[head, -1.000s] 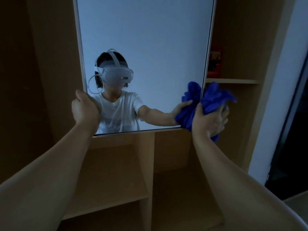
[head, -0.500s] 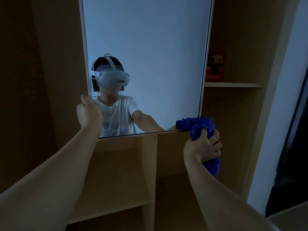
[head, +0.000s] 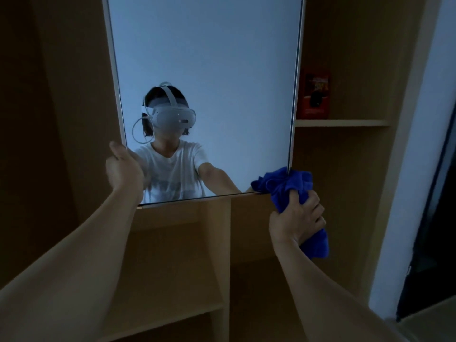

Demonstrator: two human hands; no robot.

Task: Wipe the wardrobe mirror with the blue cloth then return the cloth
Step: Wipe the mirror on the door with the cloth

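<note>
The wardrobe mirror (head: 222, 58) is a tall panel with a pale frame, filling the upper middle of the view. My left hand (head: 122, 169) grips its left edge near the bottom corner. My right hand (head: 297, 215) is closed around a bunched blue cloth (head: 288, 186), whose top presses against the mirror's lower right corner. Part of the cloth hangs below my fist. The mirror reflects a person in a white shirt wearing a headset.
Open wooden wardrobe shelves (head: 172, 314) lie below and behind the mirror, split by a vertical divider (head: 223, 255). A red box (head: 314, 95) stands on a shelf (head: 343, 122) to the right. A white wall (head: 414, 169) and a dark doorway (head: 439, 230) are at far right.
My right hand has dragged the cloth down the mirror's right edge to its bottom corner and now barely moves. My left hand keeps its hold on the left edge.
</note>
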